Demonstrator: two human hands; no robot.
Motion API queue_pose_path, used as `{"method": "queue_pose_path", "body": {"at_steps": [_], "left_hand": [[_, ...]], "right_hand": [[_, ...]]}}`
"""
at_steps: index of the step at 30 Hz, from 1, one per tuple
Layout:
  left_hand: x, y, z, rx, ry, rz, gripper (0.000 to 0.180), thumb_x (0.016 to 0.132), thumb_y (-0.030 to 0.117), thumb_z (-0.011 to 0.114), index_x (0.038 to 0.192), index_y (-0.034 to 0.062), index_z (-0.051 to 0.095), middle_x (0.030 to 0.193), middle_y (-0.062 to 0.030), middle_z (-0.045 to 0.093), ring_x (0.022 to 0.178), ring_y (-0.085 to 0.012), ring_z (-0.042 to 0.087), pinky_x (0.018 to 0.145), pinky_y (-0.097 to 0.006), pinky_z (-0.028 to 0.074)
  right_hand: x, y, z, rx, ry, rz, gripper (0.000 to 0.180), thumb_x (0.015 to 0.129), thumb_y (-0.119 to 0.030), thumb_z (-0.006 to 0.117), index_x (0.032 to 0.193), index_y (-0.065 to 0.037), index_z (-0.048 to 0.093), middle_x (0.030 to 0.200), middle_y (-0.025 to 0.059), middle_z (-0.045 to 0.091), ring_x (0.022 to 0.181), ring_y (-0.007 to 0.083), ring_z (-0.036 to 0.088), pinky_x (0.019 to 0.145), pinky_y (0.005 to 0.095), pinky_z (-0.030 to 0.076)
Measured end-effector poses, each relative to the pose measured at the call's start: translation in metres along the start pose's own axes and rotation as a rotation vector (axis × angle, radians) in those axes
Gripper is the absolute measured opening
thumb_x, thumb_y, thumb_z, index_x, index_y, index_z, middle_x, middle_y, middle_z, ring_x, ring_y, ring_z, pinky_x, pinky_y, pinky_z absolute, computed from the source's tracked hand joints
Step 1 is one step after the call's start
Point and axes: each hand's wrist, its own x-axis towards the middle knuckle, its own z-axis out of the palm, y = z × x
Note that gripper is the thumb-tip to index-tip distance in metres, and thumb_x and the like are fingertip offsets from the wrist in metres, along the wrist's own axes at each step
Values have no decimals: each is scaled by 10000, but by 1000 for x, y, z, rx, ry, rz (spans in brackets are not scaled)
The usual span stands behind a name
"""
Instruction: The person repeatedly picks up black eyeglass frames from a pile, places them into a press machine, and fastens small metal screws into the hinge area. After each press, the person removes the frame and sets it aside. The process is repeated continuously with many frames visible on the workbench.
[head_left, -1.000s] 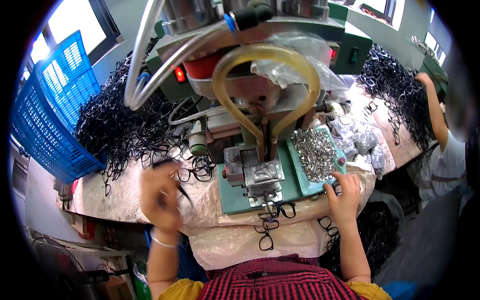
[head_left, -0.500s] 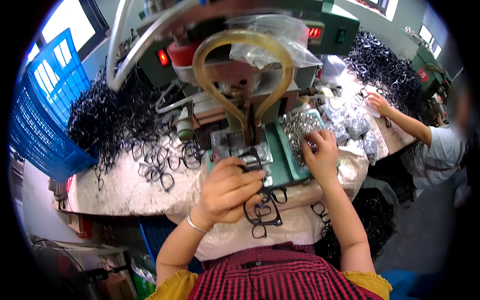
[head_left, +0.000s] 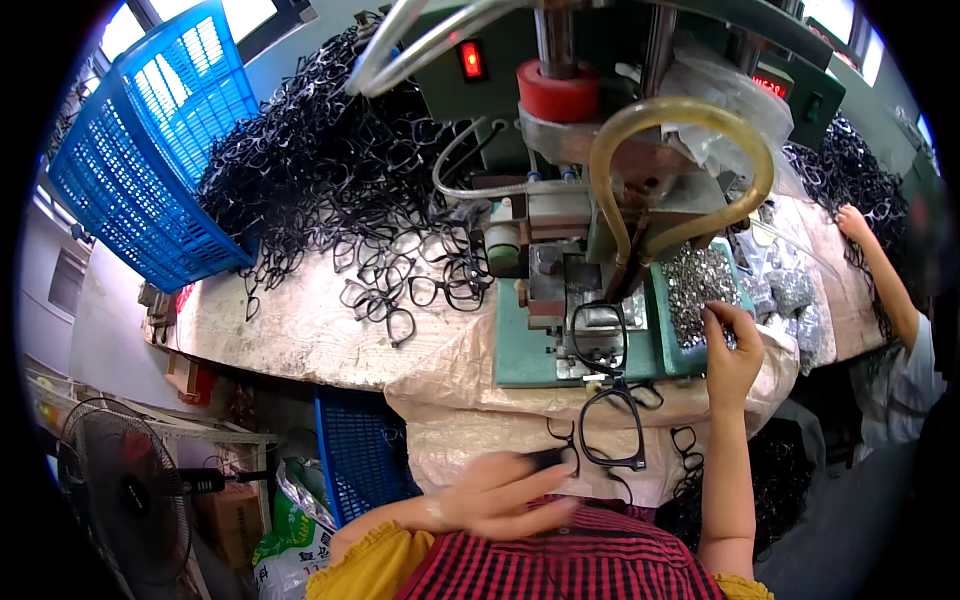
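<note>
Where black frames (head_left: 330, 190) heap, a worn table (head_left: 290, 330) meets a blue crate (head_left: 150, 140).

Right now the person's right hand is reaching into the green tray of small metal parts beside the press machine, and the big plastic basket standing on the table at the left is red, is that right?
Not quite. In the head view, the big plastic basket at the left is blue, not red. The rest holds: the right hand reaches into the green tray of small metal parts beside the press machine.
</note>
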Motion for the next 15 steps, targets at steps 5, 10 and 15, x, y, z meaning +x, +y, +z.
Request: {"method": "queue_pose_path", "body": {"at_steps": [5,10,15], "left_hand": [[55,-71,-109,576,412,-414,99,855,-84,644,902,-3,674,908,-129,681,848,-316,627,798,-374,476],[-7,-203,-145,726,-344,-630,273,704,-7,764,959,71,705,1282,-202,612,1205,-326,545,1009,-418,444],[-107,-251,-105,97,-197,-1029,288,631,39,798,903,53,705,1428,-232,528,1137,-379,611,1002,-444,479]], "right_hand": [[15,-16,6,-51,-68,-145,123,819,17,701,937,-10,724,905,89,709,858,222,664,800,320,499],[28,-15,30,50,-51,-139,129,801,15,714,926,-16,724,907,105,706,865,246,668,799,333,502],[8,-9,-2,-123,12,-142,138,793,23,724,921,-28,736,896,110,699,884,260,659,818,342,495]]}}
